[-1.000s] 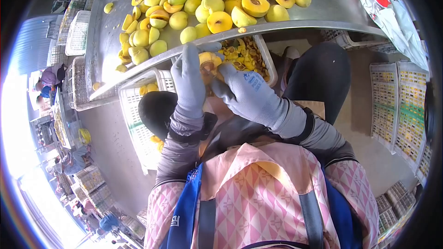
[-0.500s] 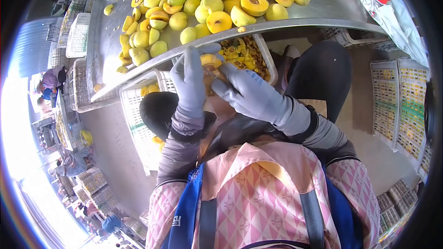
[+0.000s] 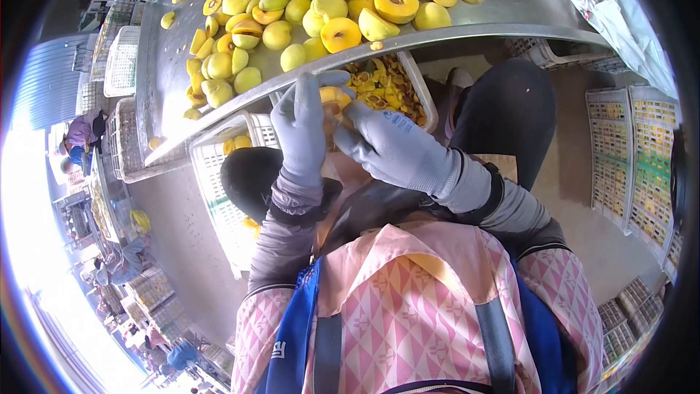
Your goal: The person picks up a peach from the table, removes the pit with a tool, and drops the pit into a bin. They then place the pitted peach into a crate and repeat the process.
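Both hands wear light grey gloves and meet just below the metal table's front edge. My left hand (image 3: 302, 128) is closed around a yellow fruit half (image 3: 333, 99), its fingers pointing up. From the right, my right hand (image 3: 394, 142) reaches the same fruit with its fingers bent; what lies between its fingertips is blurred and partly hidden. Halved yellow fruits (image 3: 341, 34) with dark centres, some cut side down, are heaped on the metal table (image 3: 510, 0). Behind and below the hands, a white crate (image 3: 423, 95) holds small yellow and brown pieces.
A white crate (image 3: 219, 168) stands at the lower left of the table. A white plastic bag (image 3: 620, 22) hangs over the table's right end. Stacked crates (image 3: 611, 153) are on the right. Further left, a person (image 3: 82, 131) is beside another table.
The table and fruits appear slightly shifted left and up in the view. Both hands keep nearly the same place around the fruit, with slight finger movement.
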Available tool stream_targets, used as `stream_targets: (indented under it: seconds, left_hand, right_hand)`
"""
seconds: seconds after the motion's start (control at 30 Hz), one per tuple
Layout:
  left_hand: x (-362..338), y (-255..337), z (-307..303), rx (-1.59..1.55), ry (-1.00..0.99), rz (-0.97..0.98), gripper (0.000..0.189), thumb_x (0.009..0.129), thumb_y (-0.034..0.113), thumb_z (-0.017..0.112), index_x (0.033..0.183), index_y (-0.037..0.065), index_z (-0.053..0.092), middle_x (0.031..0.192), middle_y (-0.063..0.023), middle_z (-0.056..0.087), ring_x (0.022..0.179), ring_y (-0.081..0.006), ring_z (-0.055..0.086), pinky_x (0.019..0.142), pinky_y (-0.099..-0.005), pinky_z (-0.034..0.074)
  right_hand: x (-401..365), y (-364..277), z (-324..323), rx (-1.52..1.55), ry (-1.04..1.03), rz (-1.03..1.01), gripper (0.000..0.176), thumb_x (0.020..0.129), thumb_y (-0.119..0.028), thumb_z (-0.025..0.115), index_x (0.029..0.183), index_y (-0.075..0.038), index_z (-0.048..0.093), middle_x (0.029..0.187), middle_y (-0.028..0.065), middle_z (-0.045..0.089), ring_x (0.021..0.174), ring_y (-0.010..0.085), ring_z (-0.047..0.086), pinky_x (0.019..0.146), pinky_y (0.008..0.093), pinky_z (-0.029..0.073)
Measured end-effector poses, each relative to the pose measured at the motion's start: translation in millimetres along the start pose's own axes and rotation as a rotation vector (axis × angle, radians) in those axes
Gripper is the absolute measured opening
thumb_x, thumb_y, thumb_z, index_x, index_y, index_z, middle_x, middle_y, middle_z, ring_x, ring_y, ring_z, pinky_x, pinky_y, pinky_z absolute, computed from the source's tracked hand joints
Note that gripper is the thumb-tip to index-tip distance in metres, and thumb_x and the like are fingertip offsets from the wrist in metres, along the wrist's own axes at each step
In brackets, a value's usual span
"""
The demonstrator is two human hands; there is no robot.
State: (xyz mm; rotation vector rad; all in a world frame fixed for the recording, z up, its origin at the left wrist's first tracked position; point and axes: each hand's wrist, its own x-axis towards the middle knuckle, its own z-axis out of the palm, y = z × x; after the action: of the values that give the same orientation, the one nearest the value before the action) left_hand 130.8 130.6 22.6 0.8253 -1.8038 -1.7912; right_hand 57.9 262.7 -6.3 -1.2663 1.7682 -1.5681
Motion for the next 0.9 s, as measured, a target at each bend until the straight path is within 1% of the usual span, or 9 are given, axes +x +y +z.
stream_targets:
  seconds: [0.13, 0.2, 0.27, 0.33, 0.43, 0.53, 0.63, 0.73, 0.9]
  left_hand:
    - [-4, -3, -1, 0.006, -0.004, 0.059, 0.04, 0.106, 0.028, 0.049, 0.104, -0.004, 0.073, 0.094, -0.0077, 0.073, 0.079, -0.0103, 0.065, 0.071, -0.0229, 0.051]
    - [-4, 3, 1, 0.089, -0.003, 0.041, 0.039, 0.106, 0.028, 0.049, 0.105, -0.003, 0.073, 0.094, -0.0064, 0.073, 0.079, -0.0093, 0.064, 0.071, -0.0229, 0.05]
    - [-3, 3, 0, 0.132, -0.034, 0.0, 0.042, 0.106, 0.031, 0.049, 0.105, -0.003, 0.073, 0.093, -0.0072, 0.073, 0.079, -0.0109, 0.065, 0.071, -0.0238, 0.051]
    - [-1, -2, -5, 0.138, -0.089, -0.065, 0.05, 0.107, 0.037, 0.046, 0.105, -0.006, 0.071, 0.09, -0.0102, 0.073, 0.08, -0.015, 0.068, 0.073, -0.0258, 0.054]
    - [-2, -8, -4, 0.146, -0.014, 0.026, 0.044, 0.106, 0.032, 0.048, 0.105, -0.005, 0.072, 0.091, -0.0092, 0.074, 0.079, -0.0145, 0.068, 0.071, -0.0255, 0.053]
    - [-8, 4, 3, 0.376, 0.042, 0.181, 0.041, 0.104, 0.029, 0.049, 0.105, -0.005, 0.072, 0.092, -0.0081, 0.074, 0.077, -0.0132, 0.066, 0.071, -0.025, 0.052]
    - [-10, -6, 2, 0.294, 0.058, 0.194, 0.041, 0.104, 0.03, 0.051, 0.105, -0.003, 0.073, 0.095, -0.0067, 0.074, 0.079, -0.0109, 0.063, 0.07, -0.0241, 0.051]
    - [-10, 1, 0, 0.298, -0.015, 0.075, 0.039, 0.103, 0.031, 0.052, 0.106, -0.002, 0.074, 0.096, -0.0055, 0.074, 0.082, -0.0097, 0.062, 0.07, -0.0236, 0.05]
    - [-13, -2, 1, 0.302, -0.015, 0.046, 0.04, 0.103, 0.031, 0.05, 0.106, -0.001, 0.074, 0.097, -0.0063, 0.074, 0.084, -0.011, 0.064, 0.072, -0.0242, 0.05]
  right_hand:
    - [3, 11, -1, -0.036, -0.001, -0.191, 0.028, 0.099, -0.024, 0.06, 0.115, -0.002, 0.056, 0.082, 0.0242, 0.066, 0.072, 0.0426, 0.065, 0.062, 0.0497, 0.05]
    - [2, 11, -2, -0.091, -0.007, -0.199, 0.029, 0.098, -0.024, 0.061, 0.117, -0.002, 0.056, 0.08, 0.0233, 0.066, 0.07, 0.0417, 0.066, 0.061, 0.0494, 0.05]
    - [-2, 8, -1, -0.127, -0.026, -0.05, 0.03, 0.097, -0.024, 0.062, 0.118, -0.002, 0.056, 0.077, 0.0223, 0.066, 0.068, 0.0407, 0.066, 0.06, 0.049, 0.05]
    - [-3, 7, -1, -0.094, -0.048, -0.042, 0.031, 0.097, -0.024, 0.062, 0.118, -0.002, 0.056, 0.074, 0.0215, 0.065, 0.066, 0.0402, 0.066, 0.06, 0.0488, 0.051]
    - [-5, 13, 1, -0.139, 0.015, -0.064, 0.03, 0.097, -0.025, 0.063, 0.115, -0.002, 0.057, 0.072, 0.0209, 0.065, 0.065, 0.04, 0.065, 0.059, 0.0482, 0.051]
    - [-7, 4, 5, -0.226, 0.089, -0.081, 0.029, 0.097, -0.026, 0.062, 0.113, -0.002, 0.058, 0.072, 0.0211, 0.065, 0.066, 0.0405, 0.066, 0.06, 0.0483, 0.051]
    - [-8, 1, 1, -0.18, 0.053, -0.012, 0.028, 0.098, -0.026, 0.061, 0.113, -0.002, 0.06, 0.074, 0.0218, 0.066, 0.069, 0.0412, 0.066, 0.061, 0.0486, 0.052]
    - [-4, 9, 1, -0.083, 0.01, 0.03, 0.029, 0.099, -0.027, 0.059, 0.115, -0.003, 0.061, 0.077, 0.0222, 0.066, 0.071, 0.0418, 0.066, 0.062, 0.049, 0.052]
    - [-4, 9, -1, -0.044, -0.016, 0.061, 0.033, 0.1, -0.031, 0.058, 0.115, -0.002, 0.062, 0.08, 0.0226, 0.067, 0.075, 0.0431, 0.066, 0.065, 0.0494, 0.052]
